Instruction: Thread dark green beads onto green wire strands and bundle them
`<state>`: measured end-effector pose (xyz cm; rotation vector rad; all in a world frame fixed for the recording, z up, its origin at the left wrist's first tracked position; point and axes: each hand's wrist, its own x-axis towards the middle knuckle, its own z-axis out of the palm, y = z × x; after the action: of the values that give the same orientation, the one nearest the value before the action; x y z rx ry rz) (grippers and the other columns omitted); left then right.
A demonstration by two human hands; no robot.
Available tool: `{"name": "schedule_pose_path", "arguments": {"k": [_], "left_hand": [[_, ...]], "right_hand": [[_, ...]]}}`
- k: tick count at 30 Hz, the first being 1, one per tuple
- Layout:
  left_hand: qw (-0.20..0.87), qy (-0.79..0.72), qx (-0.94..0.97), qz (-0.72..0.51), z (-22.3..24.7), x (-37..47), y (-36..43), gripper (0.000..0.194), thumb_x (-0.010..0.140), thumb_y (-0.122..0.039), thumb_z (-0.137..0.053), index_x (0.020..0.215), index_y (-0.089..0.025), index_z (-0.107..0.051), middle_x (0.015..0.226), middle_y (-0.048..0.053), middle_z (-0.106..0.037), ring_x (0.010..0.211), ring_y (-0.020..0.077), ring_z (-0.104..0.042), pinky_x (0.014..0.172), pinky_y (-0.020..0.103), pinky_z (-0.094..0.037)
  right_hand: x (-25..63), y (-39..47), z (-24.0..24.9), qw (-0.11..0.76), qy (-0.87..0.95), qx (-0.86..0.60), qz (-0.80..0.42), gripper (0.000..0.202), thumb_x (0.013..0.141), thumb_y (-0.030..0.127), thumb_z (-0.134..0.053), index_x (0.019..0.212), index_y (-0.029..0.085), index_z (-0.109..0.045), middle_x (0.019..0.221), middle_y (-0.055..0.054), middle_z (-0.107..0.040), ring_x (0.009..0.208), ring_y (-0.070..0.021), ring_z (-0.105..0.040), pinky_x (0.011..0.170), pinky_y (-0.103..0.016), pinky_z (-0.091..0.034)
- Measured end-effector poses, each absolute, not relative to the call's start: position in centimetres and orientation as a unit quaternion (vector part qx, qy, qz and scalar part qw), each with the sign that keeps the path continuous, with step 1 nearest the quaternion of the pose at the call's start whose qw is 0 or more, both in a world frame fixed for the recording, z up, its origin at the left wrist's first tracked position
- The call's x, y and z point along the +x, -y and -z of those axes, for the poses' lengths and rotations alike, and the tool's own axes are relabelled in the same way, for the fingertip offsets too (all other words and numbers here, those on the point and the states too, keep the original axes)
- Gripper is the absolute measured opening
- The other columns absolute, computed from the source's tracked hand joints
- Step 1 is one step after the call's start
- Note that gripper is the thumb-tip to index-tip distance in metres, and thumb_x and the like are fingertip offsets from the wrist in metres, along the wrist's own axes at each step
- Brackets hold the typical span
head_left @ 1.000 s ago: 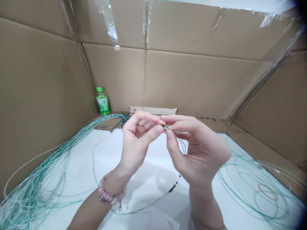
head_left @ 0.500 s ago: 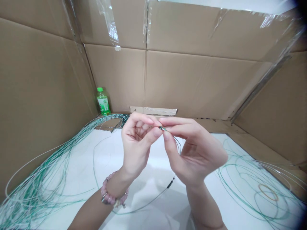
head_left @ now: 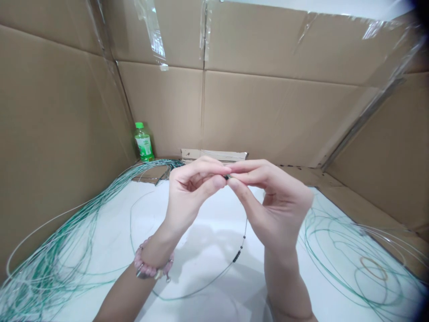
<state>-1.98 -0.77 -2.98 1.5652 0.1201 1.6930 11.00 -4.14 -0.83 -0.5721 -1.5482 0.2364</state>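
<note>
My left hand and my right hand meet fingertip to fingertip above the white work surface. Both are closed in a pinch. A small dark piece, perhaps a bead, shows between the tips; most of it is covered by my fingers. From behind my right hand hangs a thin green wire, which curves down and left across the surface. Several small black beads are strung on it, most bunched together, with a few spaced higher up. Where the wire enters my right fingers is hidden.
A large bundle of green wires spreads along the left side. Loose wire coils and a tan ring lie on the right. A green bottle stands in the back left corner. Cardboard walls enclose the surface.
My fingertips have closed further around the dark piece, covering more of it. My left wrist has shifted slightly left. A few beads above the bunch now show further apart along the wire.
</note>
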Motion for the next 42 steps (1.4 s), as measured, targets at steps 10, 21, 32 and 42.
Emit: {"name": "schedule_pose_path", "arguments": {"k": [10, 21, 32, 42], "left_hand": [[0.415, -0.085, 0.599, -0.680, 3.03, -1.76, 1.12, 0.009, 0.081, -0.023, -0.066, 0.085, -0.027, -0.073, 0.079, -0.001, -0.066, 0.067, 0.0061, -0.061, 0.063, 0.015, -0.054], [0.409, -0.084, 0.618, -0.666, 2.90, -2.04, 0.86, 0.009, 0.082, -0.025, -0.066, 0.087, -0.026, -0.073, 0.070, -0.001, -0.060, 0.060, 0.0056, -0.055, 0.057, 0.015, -0.049], [0.419, -0.105, 0.572, -0.697, 2.95, -1.60, 1.34, 0.010, 0.083, -0.026, -0.065, 0.084, -0.028, -0.074, 0.066, -0.003, -0.063, 0.058, 0.0029, -0.058, 0.057, 0.009, -0.051], [0.385, -0.106, 0.588, -0.703, 2.85, -1.64, 1.09, 0.011, 0.083, -0.020, -0.064, 0.085, -0.025, -0.074, 0.069, -0.002, -0.064, 0.060, 0.0036, -0.059, 0.060, 0.012, -0.052]], "right_hand": [[10.72, 3.98, 0.91, 0.689, 0.676, -0.234, -0.117, 0.012, 0.074, 0.005, -0.070, 0.072, 0.017, -0.067, 0.080, -0.002, -0.068, 0.072, -0.0131, -0.065, 0.060, -0.026, -0.051], [10.74, 4.07, 0.93, 0.672, 0.689, -0.238, -0.127, 0.013, 0.074, 0.004, -0.069, 0.073, 0.017, -0.067, 0.078, -0.001, -0.068, 0.071, -0.0114, -0.064, 0.054, -0.024, -0.050], [10.64, 4.18, 0.85, 0.674, 0.694, -0.241, -0.078, 0.015, 0.076, 0.003, -0.066, 0.076, 0.018, -0.067, 0.080, -0.001, -0.069, 0.076, -0.0123, -0.065, 0.056, -0.024, -0.050], [10.66, 4.29, 0.91, 0.647, 0.710, -0.279, 0.003, 0.016, 0.077, 0.004, -0.062, 0.077, 0.020, -0.066, 0.069, 0.001, -0.065, 0.062, -0.0099, -0.058, 0.054, -0.024, -0.049]]}}
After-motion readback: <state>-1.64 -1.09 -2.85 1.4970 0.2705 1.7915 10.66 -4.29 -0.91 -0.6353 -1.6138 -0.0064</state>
